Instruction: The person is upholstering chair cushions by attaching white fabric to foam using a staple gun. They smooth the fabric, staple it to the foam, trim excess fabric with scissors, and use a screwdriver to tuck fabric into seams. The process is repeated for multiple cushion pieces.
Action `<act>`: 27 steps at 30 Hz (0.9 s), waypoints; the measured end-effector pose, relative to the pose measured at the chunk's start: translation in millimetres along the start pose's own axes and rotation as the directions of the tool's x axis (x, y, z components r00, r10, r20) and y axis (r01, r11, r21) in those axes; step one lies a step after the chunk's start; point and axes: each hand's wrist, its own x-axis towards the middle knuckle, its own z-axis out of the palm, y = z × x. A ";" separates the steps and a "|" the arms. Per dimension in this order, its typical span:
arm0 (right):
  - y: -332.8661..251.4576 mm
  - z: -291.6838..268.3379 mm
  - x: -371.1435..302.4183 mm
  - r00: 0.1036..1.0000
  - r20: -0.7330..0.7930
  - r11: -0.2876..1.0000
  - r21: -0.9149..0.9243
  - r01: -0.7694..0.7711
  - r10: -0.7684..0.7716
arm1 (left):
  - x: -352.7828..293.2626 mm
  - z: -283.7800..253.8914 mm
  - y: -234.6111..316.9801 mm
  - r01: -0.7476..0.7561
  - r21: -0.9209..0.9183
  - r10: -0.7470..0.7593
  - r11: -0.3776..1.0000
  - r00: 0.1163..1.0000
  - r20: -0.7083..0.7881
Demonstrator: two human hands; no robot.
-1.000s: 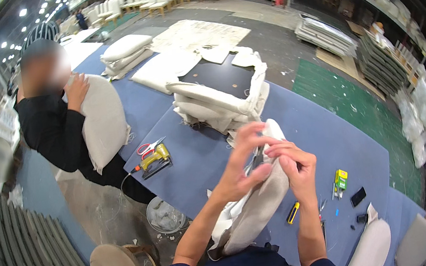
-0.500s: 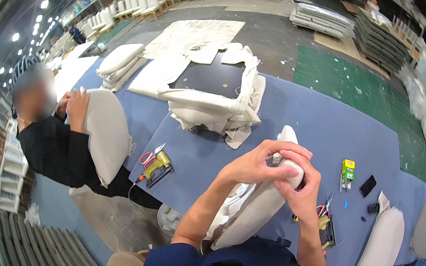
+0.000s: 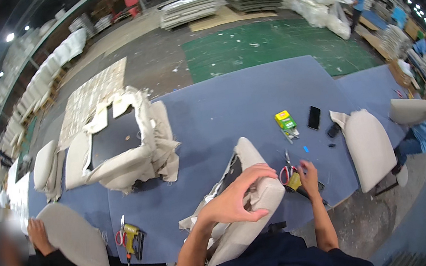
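My left hand is clamped round the top corner of a beige fabric-covered chair cushion, thumb on one side and fingers over the other. The cushion stands tilted against my front, its loose cloth edges and dark underside turned left. My right hand is off the cushion, its fingers bent over a yellow and black staple gun on the table. Whether they grip the gun I cannot tell. Red-handled scissors lie just beside the gun.
On the blue-grey table are a green-yellow box, a black phone, another cushion and a stack of beige covers. A second staple gun lies at left, near a co-worker holding a cushion.
The view has swung right. My right hand has let go of the cushion corner and moved right to the staple gun. My left hand still grips the corner.
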 end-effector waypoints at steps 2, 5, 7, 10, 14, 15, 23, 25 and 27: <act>76.1 6.8 -43.1 0.988 -0.009 0.931 -0.334 -0.147 0.152 | -3.3 -0.5 -2.2 0.009 -0.035 -0.011 0.999 0.998 -0.057; 91.3 14.8 -84.0 0.985 0.108 0.868 -0.492 -0.066 0.136 | -22.4 -15.0 3.4 -0.028 0.048 0.035 0.998 0.987 -0.157; 79.1 16.8 -87.4 0.983 0.155 0.830 -0.558 0.003 0.101 | -38.0 -23.5 1.1 -0.050 0.049 0.060 0.998 0.970 -0.235; 73.5 23.9 -73.8 0.948 0.257 0.817 -0.577 -0.006 0.188 | -57.2 -31.5 5.2 -0.063 0.052 0.077 0.997 0.934 -0.348; 103.6 2.2 -33.6 0.807 0.558 0.813 -0.551 0.186 0.194 | -64.4 -30.1 7.2 -0.071 0.064 0.090 0.995 0.915 -0.393; 107.6 -7.6 -19.5 0.745 0.636 0.820 -0.526 0.226 0.203 | -65.9 -29.4 7.0 -0.079 0.062 0.097 0.995 0.915 -0.392; -103.8 -79.4 34.0 0.851 0.505 0.923 0.241 -0.301 0.145 | -84.2 -29.3 -1.9 -0.116 0.247 0.211 0.962 0.891 -0.402; -168.6 -112.0 17.7 0.769 0.495 0.740 0.317 -0.593 0.405 | -78.1 -26.5 -4.6 -0.137 0.212 0.212 0.968 0.897 -0.387; -237.0 -139.3 -1.6 0.788 0.523 0.744 0.373 -0.554 0.324 | -71.7 -21.2 -6.8 -0.132 0.202 0.202 0.970 0.901 -0.385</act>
